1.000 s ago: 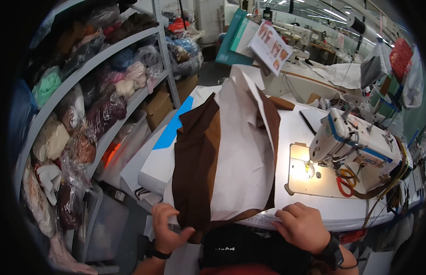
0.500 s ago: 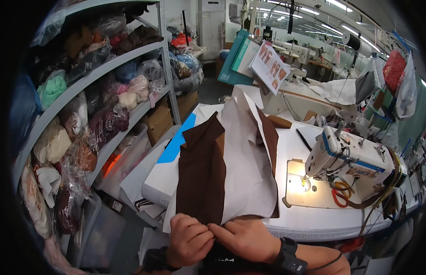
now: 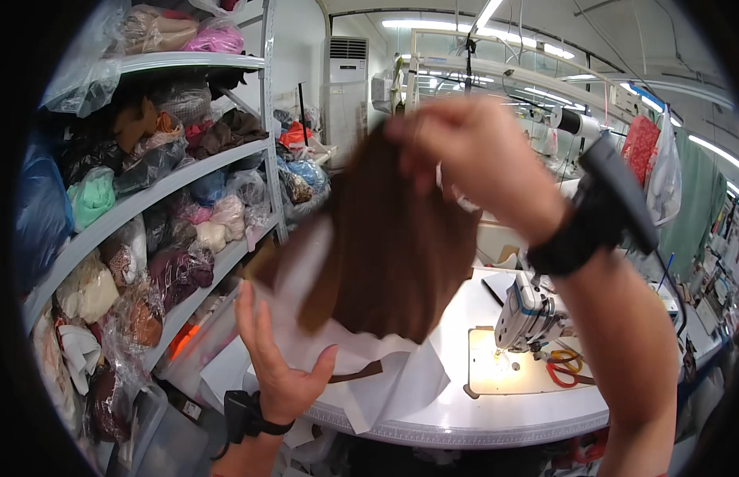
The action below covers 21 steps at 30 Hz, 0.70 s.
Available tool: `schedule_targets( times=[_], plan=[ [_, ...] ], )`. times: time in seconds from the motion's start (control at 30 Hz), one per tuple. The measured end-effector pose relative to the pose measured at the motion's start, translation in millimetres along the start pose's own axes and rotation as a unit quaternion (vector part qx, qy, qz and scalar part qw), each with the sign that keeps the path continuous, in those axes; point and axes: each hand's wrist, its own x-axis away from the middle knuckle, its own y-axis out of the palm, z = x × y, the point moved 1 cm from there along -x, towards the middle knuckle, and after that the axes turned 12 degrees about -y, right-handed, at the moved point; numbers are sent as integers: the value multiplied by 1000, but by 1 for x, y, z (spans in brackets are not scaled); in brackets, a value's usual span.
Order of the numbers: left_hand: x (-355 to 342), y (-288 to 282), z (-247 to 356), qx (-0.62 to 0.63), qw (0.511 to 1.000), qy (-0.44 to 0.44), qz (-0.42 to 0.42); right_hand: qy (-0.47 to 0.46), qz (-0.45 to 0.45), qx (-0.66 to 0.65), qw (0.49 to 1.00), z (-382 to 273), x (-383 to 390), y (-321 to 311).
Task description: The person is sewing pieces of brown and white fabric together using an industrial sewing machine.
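Note:
High in front of me, my right hand (image 3: 473, 159) pinches the upper edge of a dark brown fabric piece (image 3: 385, 254), which hangs down in folds and is smeared by motion. White backing or sheet material (image 3: 401, 397) shows below it and lies partly on the sewing table. My left hand (image 3: 286, 378) is raised at the lower left of the fabric, its fingers spread and nothing in its grip. I cannot tell whether it touches the cloth. Both wrists wear black straps with a device.
A lit sewing machine (image 3: 532, 314) stands on the white table (image 3: 497, 417) at the right, with red-and-yellow-handled scissors (image 3: 564, 370) beside it. Along the left, a metal shelf (image 3: 155, 163) holds several plastic-wrapped fabric bundles. A clear plastic bin (image 3: 167, 429) is below.
My right hand has lifted the brown fabric from the table edge, up and forward. My left hand has let go, opened and moved left. The view has tilted upward.

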Motion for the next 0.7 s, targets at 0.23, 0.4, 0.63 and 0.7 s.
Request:
schedule_targets(
  times=[0.23,0.4,0.63,0.7],
  plan=[
    [-32,9,9,65,997,-9,42,-79,130,-22,988,-26,-72,-66],
    [-44,8,3,90,991,-53,79,-41,93,11,995,-43,-89,-81],
    [-43,34,-41,432,859,-267,-63,-19,101,-5,995,-47,-83,-84],
    [-44,36,-37,503,819,-277,-12,-2,112,18,994,-41,-87,-88]
  ],
)
